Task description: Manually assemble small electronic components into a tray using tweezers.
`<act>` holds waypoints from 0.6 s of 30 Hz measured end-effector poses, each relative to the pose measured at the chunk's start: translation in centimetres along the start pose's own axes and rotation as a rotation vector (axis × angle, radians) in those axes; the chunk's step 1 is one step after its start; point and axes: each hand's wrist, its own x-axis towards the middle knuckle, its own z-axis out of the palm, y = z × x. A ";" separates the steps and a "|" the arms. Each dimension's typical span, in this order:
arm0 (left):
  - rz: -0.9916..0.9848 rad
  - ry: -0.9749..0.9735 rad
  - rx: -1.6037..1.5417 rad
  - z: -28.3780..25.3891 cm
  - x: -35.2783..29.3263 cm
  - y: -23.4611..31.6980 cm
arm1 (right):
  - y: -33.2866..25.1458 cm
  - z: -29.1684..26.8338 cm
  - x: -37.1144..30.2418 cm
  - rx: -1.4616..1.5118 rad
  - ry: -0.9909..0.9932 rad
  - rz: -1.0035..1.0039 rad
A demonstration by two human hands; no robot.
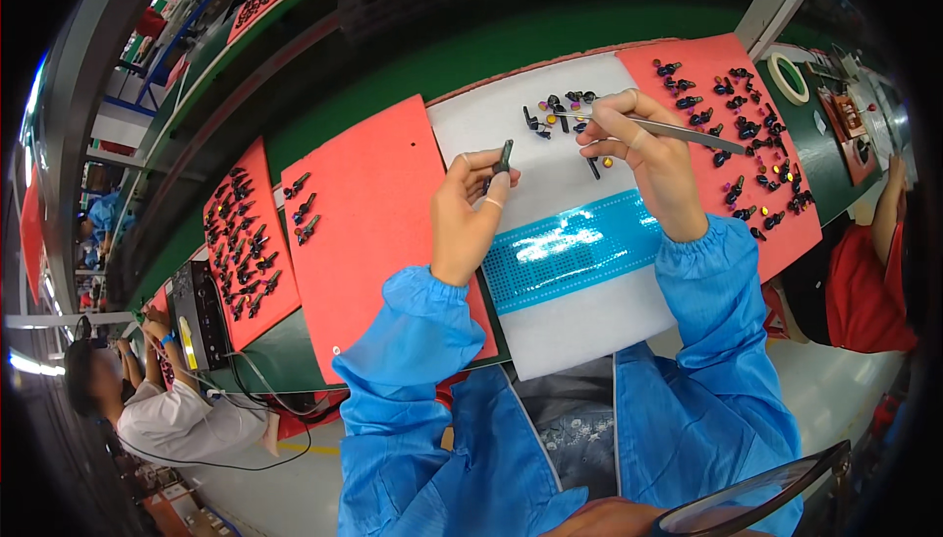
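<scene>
My left hand [467, 218] pinches a small black part [505, 157] that looks like an earphone piece with a stem, held upright above the white foam sheet [580, 316]. In my right hand [648, 159] is a pair of metal tweezers [678, 131], gripped between thumb and fingers with its tips pointing left. The tips are near a loose group of small black parts [563, 105] with shiny round ends, lying on the white foam. One more black part [593, 168] lies just under my right fingers. Blue sheets of tiny dots [575, 242] lie below both hands.
Red foam sheet [383, 232] at left carries several black parts [305, 218]; another [250, 242] beyond is covered with them. Red foam [668, 65] at right holds many more. A tape roll [787, 76] lies far right. People sit at left [187, 424] and right [869, 282].
</scene>
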 end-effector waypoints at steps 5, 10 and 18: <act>-0.040 -0.212 0.480 -0.1 -0.1 0.3 | 0.6 0.0 0.1 -0.049 0.065 -0.018; 0.317 -0.285 0.571 -0.4 -0.9 0.6 | 1.0 -0.3 0.6 -0.079 0.105 -0.031; 0.380 -0.265 0.955 2.7 -5.4 1.0 | 0.7 -1.0 0.7 -0.050 0.152 -0.040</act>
